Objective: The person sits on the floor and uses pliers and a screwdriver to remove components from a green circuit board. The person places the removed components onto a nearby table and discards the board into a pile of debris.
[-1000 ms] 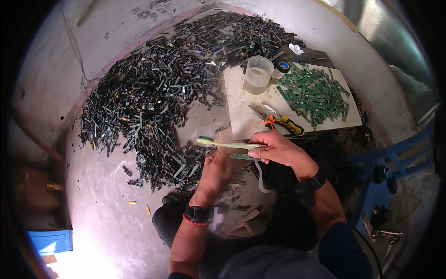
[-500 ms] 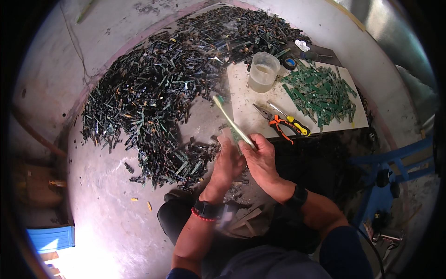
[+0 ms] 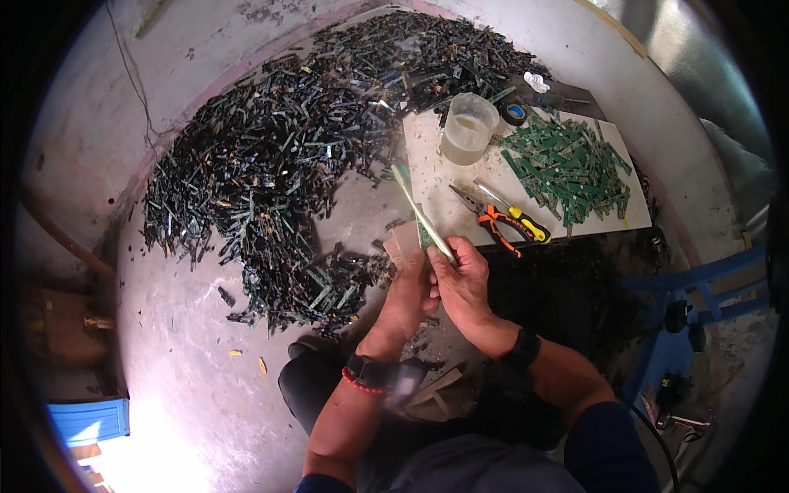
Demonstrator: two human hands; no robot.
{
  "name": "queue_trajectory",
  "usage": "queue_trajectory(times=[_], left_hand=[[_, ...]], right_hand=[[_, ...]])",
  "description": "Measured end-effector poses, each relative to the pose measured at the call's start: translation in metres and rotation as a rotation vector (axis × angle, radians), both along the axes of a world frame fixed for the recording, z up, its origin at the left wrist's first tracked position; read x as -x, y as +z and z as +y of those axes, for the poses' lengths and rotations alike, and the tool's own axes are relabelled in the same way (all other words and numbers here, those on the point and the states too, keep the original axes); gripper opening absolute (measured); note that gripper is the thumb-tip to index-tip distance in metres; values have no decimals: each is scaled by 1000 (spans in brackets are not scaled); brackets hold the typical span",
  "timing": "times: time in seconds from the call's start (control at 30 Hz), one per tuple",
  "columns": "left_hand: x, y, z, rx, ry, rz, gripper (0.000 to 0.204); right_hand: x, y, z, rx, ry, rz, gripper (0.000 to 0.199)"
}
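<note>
My right hand (image 3: 467, 283) is closed round the handle of a pale green toothbrush (image 3: 429, 230), whose bristle end points up and to the left. Beside it, my left hand (image 3: 404, 297) is closed on a narrow green circuit board strip (image 3: 424, 237), which lies just under the toothbrush handle. A thin pale pinkish piece (image 3: 400, 245) shows at the left fingertips; what it is I cannot make out. The two hands meet above the floor, and their overlap hides some of the left fingers.
Dark strips form a big heap (image 3: 271, 172) on the floor. A white board (image 3: 427, 185) at the right bears a plastic cup of cloudy liquid (image 3: 468, 131), blue tape (image 3: 514, 114), pliers (image 3: 497, 220), a yellow-handled screwdriver (image 3: 526, 215) and green strips (image 3: 567, 168). A blue stool (image 3: 657, 329) stands right.
The toothbrush has shifted slightly right and its bristle end is a little nearer the board. My left hand has drawn closer to the right, and the green strip shows more clearly.
</note>
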State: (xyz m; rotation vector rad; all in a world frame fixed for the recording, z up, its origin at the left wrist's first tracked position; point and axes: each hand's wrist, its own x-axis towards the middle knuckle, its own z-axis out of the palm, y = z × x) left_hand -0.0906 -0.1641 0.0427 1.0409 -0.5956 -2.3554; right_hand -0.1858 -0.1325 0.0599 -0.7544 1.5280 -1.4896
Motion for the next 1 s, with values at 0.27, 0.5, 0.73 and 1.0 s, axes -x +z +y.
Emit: queue_trajectory(times=[0.27, 0.5, 0.73, 1.0], left_hand=[[3, -3, -1, -134, -11, 65, 50], [8, -1, 0, -104, 3, 36, 50], [7, 1, 0, -182, -2, 113, 46], [0, 5, -4, -203, 38, 113, 43]], right_hand=[[-2, 6, 3, -63, 7, -92, 18], [3, 3, 4, -105, 55, -77, 18], [9, 1, 5, -138, 109, -87, 14], [24, 16, 4, -12, 178, -279, 12]])
